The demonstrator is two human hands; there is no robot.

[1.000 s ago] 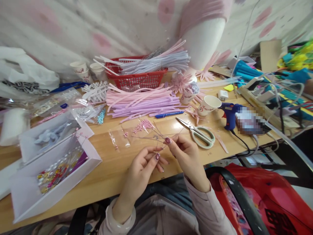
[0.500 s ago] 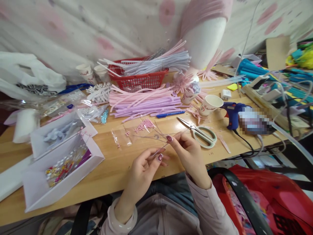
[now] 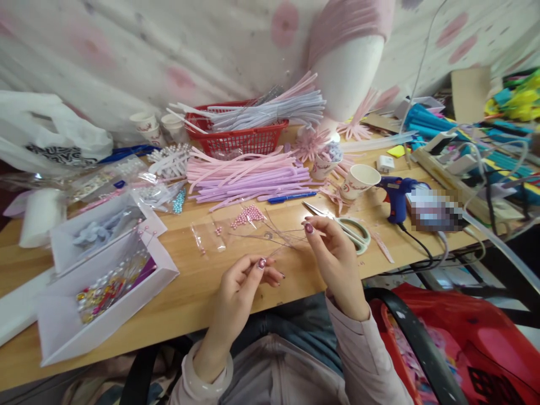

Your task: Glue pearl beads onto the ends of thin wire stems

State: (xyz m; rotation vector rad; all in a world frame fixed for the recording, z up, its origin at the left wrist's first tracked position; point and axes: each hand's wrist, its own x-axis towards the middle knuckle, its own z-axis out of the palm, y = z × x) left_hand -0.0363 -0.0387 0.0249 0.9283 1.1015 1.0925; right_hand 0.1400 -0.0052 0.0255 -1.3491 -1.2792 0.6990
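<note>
Two white open boxes sit at the left of the wooden table (image 3: 189,298). The nearer box (image 3: 105,332) holds a mass of coloured beaded pins. The farther box (image 3: 63,253) holds pale lilac pieces, kind unclear. A red basket (image 3: 236,142) at the back is heaped with white and lilac pipe cleaners that overhang its rim. A paper cup (image 3: 358,181) lies tipped on its side by the blue glue gun (image 3: 396,194). A clear bag (image 3: 248,215) of pink beads lies flat, just beyond the hands.

The left hand (image 3: 242,284) pinches the near end of the thin wire stems (image 3: 282,247) between thumb and forefinger. The right hand (image 3: 337,253) is closed on the far ends. The stems are held just above the table's front edge, fanning out towards the bead bag.

A loose heap of pink pipe cleaners (image 3: 248,174) lies in front of the basket, with a blue pen (image 3: 291,197) at its near side. The scissors (image 3: 352,232) lie directly behind the right hand, which covers part of the blades.

The stems are very fine, and their number cannot be made out. An object right of the glue gun is blurred beyond recognition. The contents of the red bag (image 3: 464,349) at lower right are cut off by the frame edge.
</note>
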